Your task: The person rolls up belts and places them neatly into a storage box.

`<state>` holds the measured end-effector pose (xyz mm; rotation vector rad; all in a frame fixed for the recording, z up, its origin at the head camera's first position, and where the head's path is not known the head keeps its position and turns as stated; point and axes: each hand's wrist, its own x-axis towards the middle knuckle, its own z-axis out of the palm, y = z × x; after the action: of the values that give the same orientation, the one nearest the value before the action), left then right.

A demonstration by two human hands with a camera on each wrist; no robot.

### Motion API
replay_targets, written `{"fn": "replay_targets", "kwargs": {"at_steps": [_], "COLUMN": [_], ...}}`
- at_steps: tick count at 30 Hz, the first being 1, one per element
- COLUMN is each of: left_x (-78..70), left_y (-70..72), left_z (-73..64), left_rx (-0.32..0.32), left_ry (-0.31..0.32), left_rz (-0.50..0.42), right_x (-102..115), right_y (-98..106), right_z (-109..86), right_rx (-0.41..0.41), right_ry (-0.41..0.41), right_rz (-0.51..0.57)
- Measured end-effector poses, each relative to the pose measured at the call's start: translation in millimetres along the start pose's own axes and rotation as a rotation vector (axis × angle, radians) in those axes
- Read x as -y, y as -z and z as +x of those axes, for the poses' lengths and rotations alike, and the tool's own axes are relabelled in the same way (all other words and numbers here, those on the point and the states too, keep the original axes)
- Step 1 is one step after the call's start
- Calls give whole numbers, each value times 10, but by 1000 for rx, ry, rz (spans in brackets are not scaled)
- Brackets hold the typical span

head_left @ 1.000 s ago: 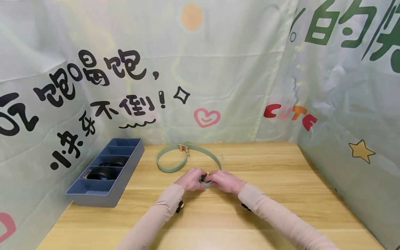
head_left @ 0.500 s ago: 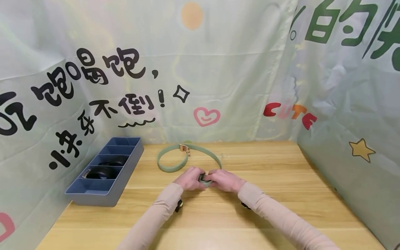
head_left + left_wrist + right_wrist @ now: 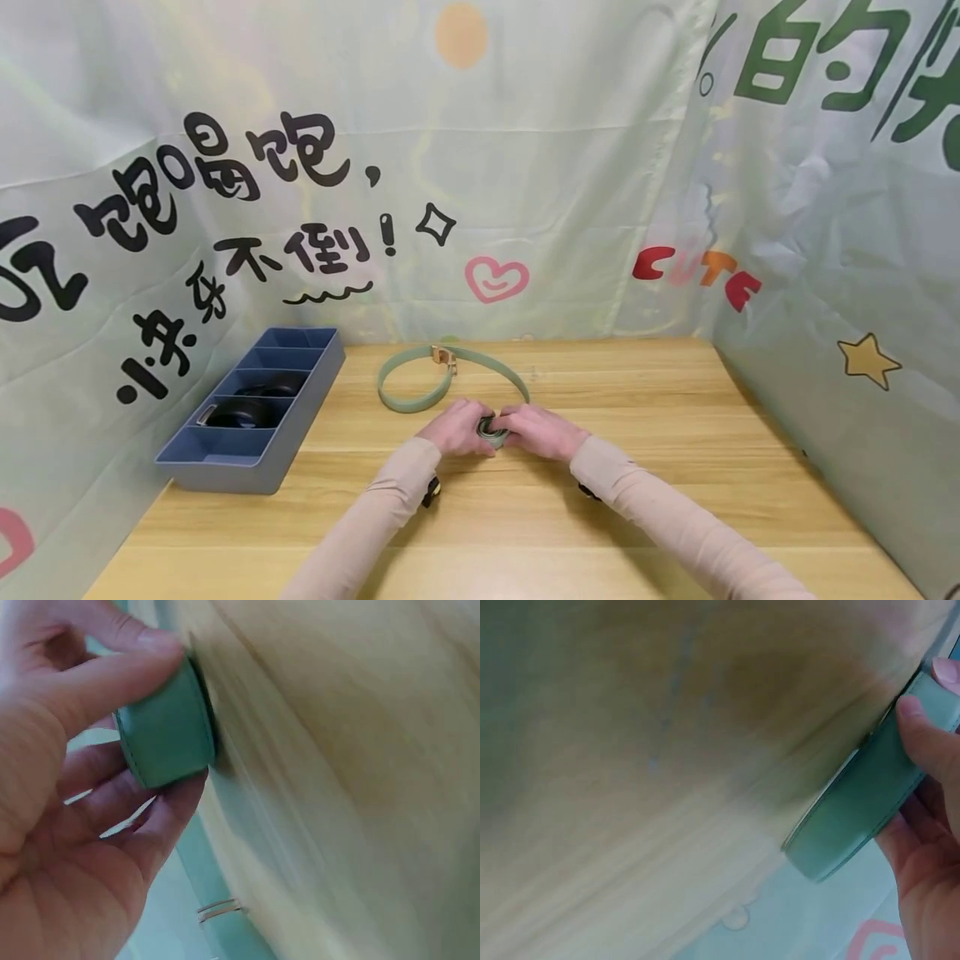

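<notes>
A pale green belt (image 3: 491,360) with a rose-gold buckle (image 3: 444,356) lies on edge on the wooden table. Its buckle end forms a wide loop at the back, and the other end is wound into a small coil (image 3: 492,437) between the hands. From the left, my left hand (image 3: 459,428) grips the coil; in the left wrist view its thumb and fingers hold the outer layer (image 3: 166,731). My right hand (image 3: 542,432) pinches the coil's opposite side, fingertips at its centre. The right wrist view shows the thumb pressed on the green strap (image 3: 862,787).
At the left stands a blue-grey divided tray (image 3: 303,429). Two of its compartments hold black coiled items, the nearer one (image 3: 243,413) with a metal buckle. Printed cloth walls (image 3: 570,208) border the table (image 3: 637,383) at the back and sides.
Both hands keep nearly the same place around the coil. The strap just behind the right hand has shifted very slightly left. Tray and buckle loop stay put.
</notes>
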<state>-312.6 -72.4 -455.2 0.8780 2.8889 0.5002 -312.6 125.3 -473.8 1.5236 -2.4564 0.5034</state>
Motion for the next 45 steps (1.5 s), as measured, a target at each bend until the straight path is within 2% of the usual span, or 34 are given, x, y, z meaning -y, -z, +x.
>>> {"fn": "replay_targets", "kwargs": {"at_steps": [5, 9, 13, 19, 22, 27, 33, 40, 45], "left_x": [-17, 25, 30, 15, 14, 13, 26, 3, 26], "left_y": [-4, 5, 24, 25, 6, -11, 15, 9, -9], "left_z": [10, -9, -12, -46, -60, -40, -8, 10, 25], "left_rx": [-23, -16, 6, -40, -54, -38, 9, 12, 10], "left_ry": [45, -3, -25, 81, 98, 76, 37, 86, 38], "left_rz": [6, 21, -18, -36, -27, -21, -26, -64, -66], "right_x": [22, 24, 20, 43, 69, 86, 74, 101, 66], "right_y": [-4, 19, 57, 46, 47, 62, 59, 46, 85], "right_z": [51, 53, 38, 66, 82, 70, 59, 93, 68], "right_rx": [23, 54, 67, 41, 57, 100, 95, 119, 156], "right_ry": [-44, -41, -25, -22, -45, -69, -89, -116, -124], "right_rz": [-5, 26, 51, 9, -8, 13, 42, 3, 23]}}
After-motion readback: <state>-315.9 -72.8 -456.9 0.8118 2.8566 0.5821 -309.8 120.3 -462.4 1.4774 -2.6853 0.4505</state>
